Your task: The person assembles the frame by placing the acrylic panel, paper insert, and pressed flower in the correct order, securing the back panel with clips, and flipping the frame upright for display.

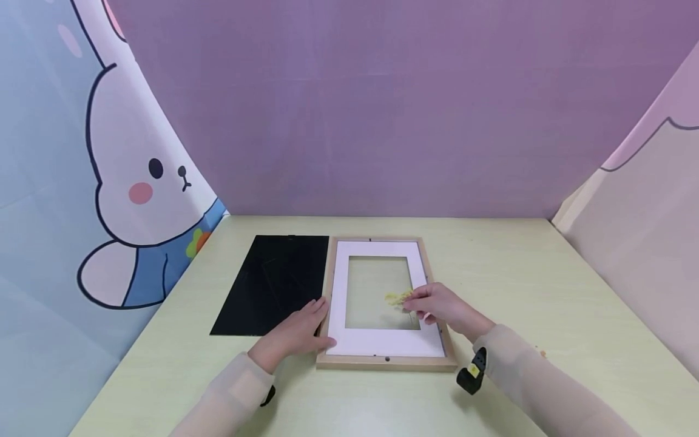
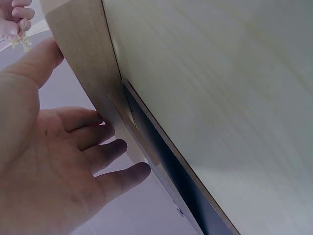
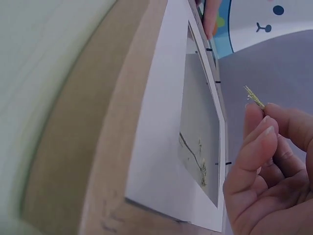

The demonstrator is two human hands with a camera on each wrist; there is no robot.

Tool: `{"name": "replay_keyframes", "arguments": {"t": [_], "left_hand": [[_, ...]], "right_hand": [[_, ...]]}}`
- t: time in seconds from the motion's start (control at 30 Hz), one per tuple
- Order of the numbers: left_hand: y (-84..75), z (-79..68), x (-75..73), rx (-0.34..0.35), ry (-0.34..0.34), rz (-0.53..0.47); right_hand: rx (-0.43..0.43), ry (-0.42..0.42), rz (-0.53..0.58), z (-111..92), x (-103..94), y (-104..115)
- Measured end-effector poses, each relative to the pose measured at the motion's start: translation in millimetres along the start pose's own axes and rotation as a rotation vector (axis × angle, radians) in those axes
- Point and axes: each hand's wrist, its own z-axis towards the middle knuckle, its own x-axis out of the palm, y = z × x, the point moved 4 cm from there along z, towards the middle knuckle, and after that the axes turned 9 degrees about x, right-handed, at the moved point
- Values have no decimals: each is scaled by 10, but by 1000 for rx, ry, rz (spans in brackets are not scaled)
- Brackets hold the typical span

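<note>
Pinching a small yellow sprig (image 1: 395, 297) between thumb and fingers, the right hand (image 1: 438, 305) is holding it above the lower right part of the opening in a white mat (image 1: 363, 342). The mat is lying within a light wooden frame (image 1: 363, 365), which is resting on the pale worktop (image 1: 551, 267). Along the frame's left side, the left hand (image 1: 297, 332) is touching the wooden edge, its fingers reaching out loosely and its thumb standing wide of them. Just beside the frame, to its left, a black panel (image 1: 273, 279) is lying on the worktop. Beige sleeves (image 1: 524, 364) are covering the forearms. Beyond the worktop, a purple backdrop (image 1: 382, 109) is hanging, with a cartoon rabbit (image 1: 131, 145) showing at left.
</note>
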Motion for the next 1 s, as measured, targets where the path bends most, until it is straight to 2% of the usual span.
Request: {"name": "replay_keyframes", "arguments": {"t": [0.13,0.37,0.53,0.73,1.0], "left_hand": [[-1,-5,-1,0,2,3],[3,-9,-1,1,0,-2],[-2,-8,-5,2,1,-4],[-5,-1,-4,-3,8,3],[-20,-4,-20,-10,7,-7]], "right_hand": [[22,-8,-6,38,49,-26],[95,-87,-93,146,163,-97],[111,-105,-107,169,213,-129],[112,-127,-99,167,247,-136],[86,-150,-148,144,254,-106]]}}
